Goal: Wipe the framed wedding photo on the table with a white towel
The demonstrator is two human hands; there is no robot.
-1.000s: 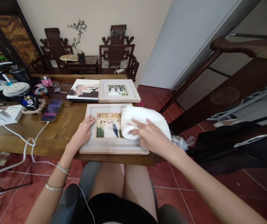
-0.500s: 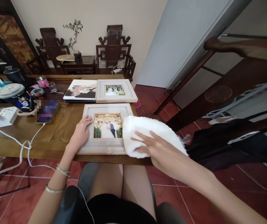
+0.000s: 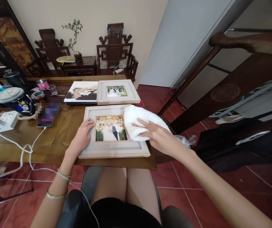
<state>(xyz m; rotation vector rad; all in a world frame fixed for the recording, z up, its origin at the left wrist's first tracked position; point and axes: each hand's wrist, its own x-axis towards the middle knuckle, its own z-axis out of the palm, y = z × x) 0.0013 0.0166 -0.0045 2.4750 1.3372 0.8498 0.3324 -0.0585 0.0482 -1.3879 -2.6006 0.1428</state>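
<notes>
A pale wooden photo frame point(image 3: 112, 152) with a couple's wedding picture lies flat near the table's front edge. My left hand point(image 3: 83, 134) grips its left side, fingertips over the border. On the frame's right part lies a fluffy white towel point(image 3: 139, 122). My right hand point(image 3: 158, 134) holds the towel against the frame, fingers spread across the top of the cloth. The towel hides the frame's upper right corner and touches the picture's right edge.
Behind lie a second photo frame point(image 3: 133, 93) and a white-edged photo print point(image 3: 83, 90) on a dark stack. At left are a charging phone point(image 3: 48, 115), a lidded cup point(image 3: 19, 98), a power strip point(image 3: 6, 122) and cables. A wooden chair point(image 3: 226, 91) stands at right.
My right hand has slid the towel up and away from me along the frame's right side, uncovering the lower right corner. My left hand stays on the left edge.
</notes>
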